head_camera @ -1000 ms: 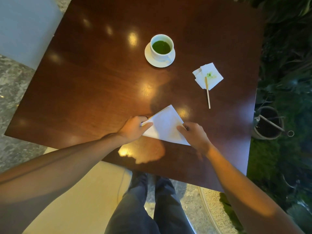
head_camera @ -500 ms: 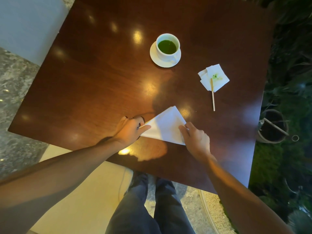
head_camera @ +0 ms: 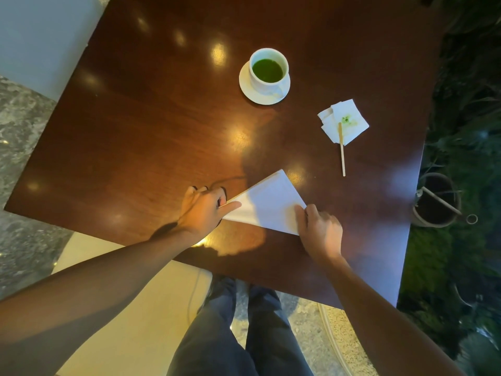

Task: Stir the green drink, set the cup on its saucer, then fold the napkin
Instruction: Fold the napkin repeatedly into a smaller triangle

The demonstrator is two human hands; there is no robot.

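A white napkin point(head_camera: 267, 204) lies folded into a triangle near the table's front edge. My left hand point(head_camera: 203, 210) pinches its left corner between thumb and fingers. My right hand point(head_camera: 320, 229) presses fingertips on its right corner. Farther back, a white cup of green drink point(head_camera: 268, 70) stands on its white saucer point(head_camera: 248, 90). To the right, a wooden stir stick point(head_camera: 342, 153) rests with its tip on a small green-stained napkin point(head_camera: 349, 122).
The dark wooden table point(head_camera: 151, 126) has its front edge just below my hands and its right edge near dark plants. A dark pot point(head_camera: 436, 204) stands on the ground at the right. A pale seat point(head_camera: 122, 308) and my legs are below.
The view has shifted slightly. My left hand has spread its fingers while still gripping the napkin's left corner; my right hand stays on the right corner. The napkin remains a triangle.
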